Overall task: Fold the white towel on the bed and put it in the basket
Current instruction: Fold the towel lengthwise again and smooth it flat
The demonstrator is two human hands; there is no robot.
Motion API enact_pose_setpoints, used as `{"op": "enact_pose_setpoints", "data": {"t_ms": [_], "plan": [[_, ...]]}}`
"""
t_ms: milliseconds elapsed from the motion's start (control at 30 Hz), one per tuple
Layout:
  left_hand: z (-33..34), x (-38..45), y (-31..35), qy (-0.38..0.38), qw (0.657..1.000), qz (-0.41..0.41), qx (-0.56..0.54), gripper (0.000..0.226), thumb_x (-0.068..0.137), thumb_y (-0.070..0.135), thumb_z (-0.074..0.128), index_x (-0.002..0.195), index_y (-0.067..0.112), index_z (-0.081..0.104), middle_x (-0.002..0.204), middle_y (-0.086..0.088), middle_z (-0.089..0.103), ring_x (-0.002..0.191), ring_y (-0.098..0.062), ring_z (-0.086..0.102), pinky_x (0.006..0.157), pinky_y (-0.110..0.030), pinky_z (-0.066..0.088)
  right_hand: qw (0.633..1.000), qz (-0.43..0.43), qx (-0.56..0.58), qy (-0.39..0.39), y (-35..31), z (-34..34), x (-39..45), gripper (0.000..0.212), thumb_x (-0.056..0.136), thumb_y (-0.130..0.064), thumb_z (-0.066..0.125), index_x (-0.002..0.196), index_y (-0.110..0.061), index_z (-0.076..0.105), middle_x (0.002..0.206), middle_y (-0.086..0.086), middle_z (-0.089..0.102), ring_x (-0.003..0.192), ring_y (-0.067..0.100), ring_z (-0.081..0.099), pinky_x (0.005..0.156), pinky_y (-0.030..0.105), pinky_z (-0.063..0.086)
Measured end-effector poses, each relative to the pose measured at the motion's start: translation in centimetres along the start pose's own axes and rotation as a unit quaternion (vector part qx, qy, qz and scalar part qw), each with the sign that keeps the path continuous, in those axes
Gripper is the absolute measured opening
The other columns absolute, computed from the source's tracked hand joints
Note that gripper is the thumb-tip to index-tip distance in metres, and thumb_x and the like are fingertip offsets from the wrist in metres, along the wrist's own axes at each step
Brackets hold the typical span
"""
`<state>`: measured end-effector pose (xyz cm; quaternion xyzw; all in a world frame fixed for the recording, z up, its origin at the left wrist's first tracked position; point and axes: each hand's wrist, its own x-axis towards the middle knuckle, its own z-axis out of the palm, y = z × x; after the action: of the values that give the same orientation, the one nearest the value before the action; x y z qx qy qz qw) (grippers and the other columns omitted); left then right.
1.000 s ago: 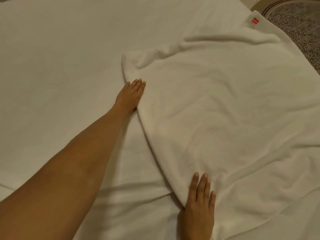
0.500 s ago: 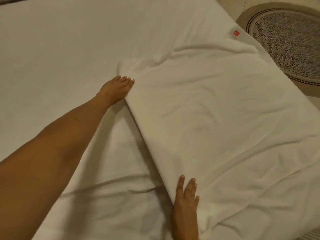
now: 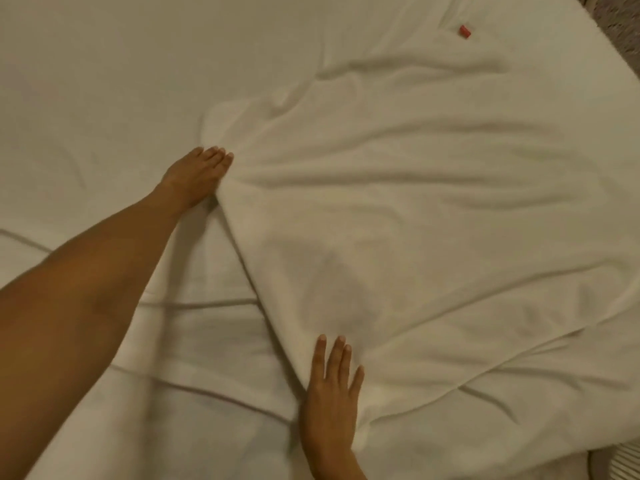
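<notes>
I read this as a bedroom in a home or a hotel room. Nearly all I see is a bed [image 3: 121, 64] under a creased white sheet. A white towel [image 3: 398, 220] lies spread on the bed's right half, a small red tag [image 3: 464, 31] near its far edge. Past the bed's far right corner shows a patterned rug [image 3: 620, 26].

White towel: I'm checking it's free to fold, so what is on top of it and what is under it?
On the white towel rest the right hand and the left hand, fingers flat at its edge. Under it lies the bed sheet; anything between them is covered.
</notes>
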<state>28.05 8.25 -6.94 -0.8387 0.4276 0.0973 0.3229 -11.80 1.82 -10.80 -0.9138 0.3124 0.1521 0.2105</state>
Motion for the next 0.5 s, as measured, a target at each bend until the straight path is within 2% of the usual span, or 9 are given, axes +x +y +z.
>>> {"op": "enact_pose_setpoints", "data": {"t_ms": [67, 200, 367, 500], "plan": [[0.3, 0.8, 1.3, -0.036, 0.999, -0.026, -0.029, 0.058, 0.101, 0.014, 0.032, 0.151, 0.001, 0.006, 0.159, -0.017, 0.013, 0.147, -0.027, 0.015, 0.117, -0.039, 0.018, 0.999, -0.029, -0.017, -0.023, 1.2, 0.8, -0.2, 0.087, 0.062, 0.000, 0.031, 0.147, -0.008, 0.022, 0.145, 0.020, 0.040, 0.134, 0.031, 0.029, 0.110, 0.046, 0.006], [1.4, 1.3, 2.2, -0.054, 0.994, -0.077, -0.046, 0.070, 0.098, 0.019, 0.040, 0.151, 0.007, -0.004, 0.160, -0.013, 0.003, 0.149, -0.024, 0.007, 0.118, -0.041, 0.015, 0.999, -0.035, -0.005, -0.004, 2.1, 1.2, 0.0, 0.085, 0.060, 0.000, 0.025, 0.143, -0.012, 0.035, 0.146, 0.017, 0.039, 0.134, 0.028, 0.029, 0.111, 0.042, 0.007], [0.1, 2.2, 0.8, -0.061, 0.994, -0.081, -0.043, 0.052, 0.101, 0.010, 0.018, 0.152, 0.007, 0.005, 0.161, -0.009, 0.006, 0.148, -0.022, 0.009, 0.118, -0.041, 0.016, 1.000, -0.012, -0.012, 0.025, 3.2, -0.9, 0.5, 0.081, 0.062, -0.002, 0.029, 0.143, -0.009, 0.034, 0.140, 0.019, 0.047, 0.131, 0.026, 0.033, 0.110, 0.039, 0.009], [-3.3, 3.6, -0.6, -0.042, 0.995, -0.084, -0.008, 0.051, 0.100, 0.007, 0.022, 0.151, 0.008, 0.014, 0.160, -0.007, 0.014, 0.148, -0.021, 0.013, 0.115, -0.048, 0.019, 0.997, 0.012, -0.029, 0.075, 5.9, -5.2, 2.2, 0.082, 0.063, -0.005, 0.040, 0.145, -0.011, 0.030, 0.139, 0.019, 0.048, 0.129, 0.025, 0.035, 0.109, 0.043, 0.010]]}}
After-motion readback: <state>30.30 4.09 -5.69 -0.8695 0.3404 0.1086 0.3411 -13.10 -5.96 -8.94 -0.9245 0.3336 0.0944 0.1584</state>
